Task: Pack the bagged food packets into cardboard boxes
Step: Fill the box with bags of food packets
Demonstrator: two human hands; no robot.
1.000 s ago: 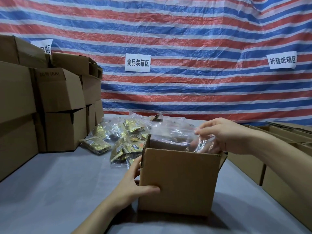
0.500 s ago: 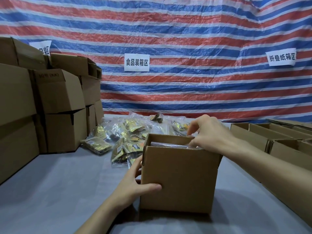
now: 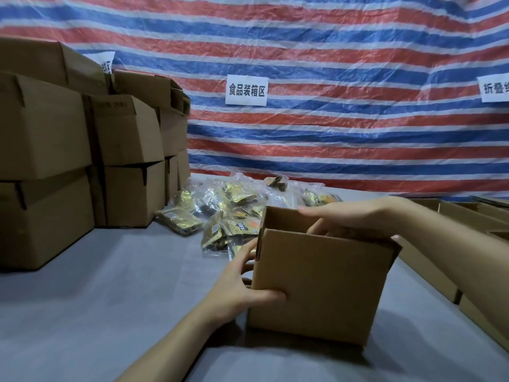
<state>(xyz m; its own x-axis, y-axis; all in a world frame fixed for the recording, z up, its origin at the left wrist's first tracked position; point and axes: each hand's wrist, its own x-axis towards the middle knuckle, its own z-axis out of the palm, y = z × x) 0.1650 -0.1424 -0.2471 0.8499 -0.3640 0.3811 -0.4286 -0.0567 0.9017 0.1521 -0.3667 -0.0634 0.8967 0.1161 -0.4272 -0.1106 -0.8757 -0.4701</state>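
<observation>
An open brown cardboard box [image 3: 319, 285] stands on the grey table in front of me. My left hand [image 3: 242, 288] grips its near left corner, thumb on the front face. My right hand [image 3: 349, 219] reaches over the top opening with fingers dipping inside; what the fingers touch is hidden by the box wall. A pile of clear bags holding gold and black food packets [image 3: 234, 216] lies just behind and left of the box.
Closed cardboard boxes are stacked two or three high along the left side [image 3: 82, 161]. Open empty boxes [image 3: 468, 224] line the right edge. A striped tarp with white paper signs [image 3: 246, 90] hangs behind the grey table [image 3: 96, 299].
The clear bag that my right hand held above the box has gone down inside it and is out of sight. My right hand sank lower into the opening. The left hand stayed put.
</observation>
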